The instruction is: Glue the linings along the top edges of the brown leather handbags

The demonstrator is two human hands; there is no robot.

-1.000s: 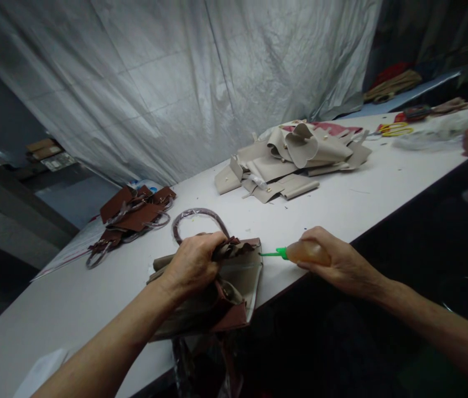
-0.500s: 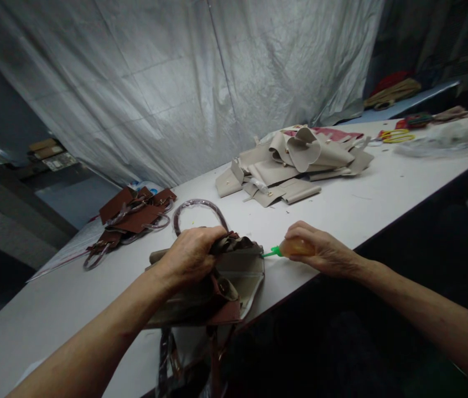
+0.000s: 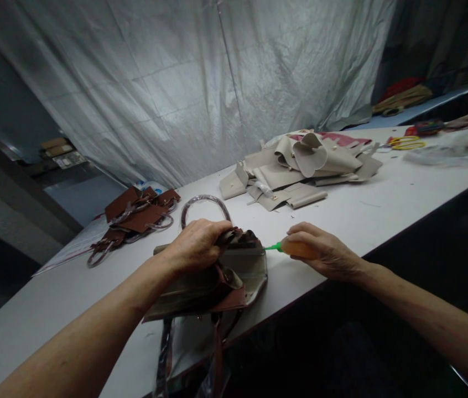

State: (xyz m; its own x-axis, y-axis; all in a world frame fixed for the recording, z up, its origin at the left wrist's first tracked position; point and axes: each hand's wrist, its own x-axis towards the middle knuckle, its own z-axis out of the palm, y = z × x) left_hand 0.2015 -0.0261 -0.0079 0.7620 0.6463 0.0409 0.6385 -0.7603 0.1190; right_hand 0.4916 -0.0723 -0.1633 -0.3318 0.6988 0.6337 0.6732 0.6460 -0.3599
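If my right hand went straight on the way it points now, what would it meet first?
Likely the brown, beige-lined bag: the thin green nozzle of the rounded amber bottle in the right hand points at its edge, though contact is unclear.

A brown handbag (image 3: 254, 273) with a pale lining is gaping open at the near edge of the table (image 3: 342, 221), one plastic-wrapped handle (image 3: 206, 197) arching behind, another dangling below. An amber squeeze bottle (image 3: 299, 249) is pointing nearly level, its green nozzle (image 3: 274, 247) reaching the bag's right edge.
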